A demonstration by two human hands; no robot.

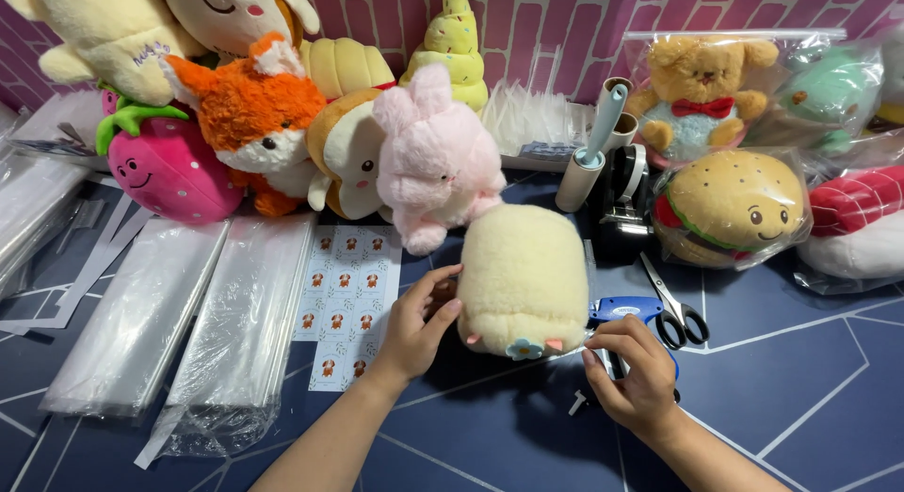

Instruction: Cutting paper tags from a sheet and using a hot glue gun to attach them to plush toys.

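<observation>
Several plush toys crowd the back of the blue tabletop (800, 379). A cream plush toy (523, 277) lies centre front, left hand (414, 327) cupping its side, fingers loosely curled. Right hand (636, 374) pinches the wrapping at its lower corner. Scissors (673, 308) lie just beside; sticker sheet (344, 304) left.

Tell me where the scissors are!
In the head view, the black-handled scissors lie on the dark blue table right of centre, just above the right hand, beside a blue tool and below the bagged burger plush.
</observation>
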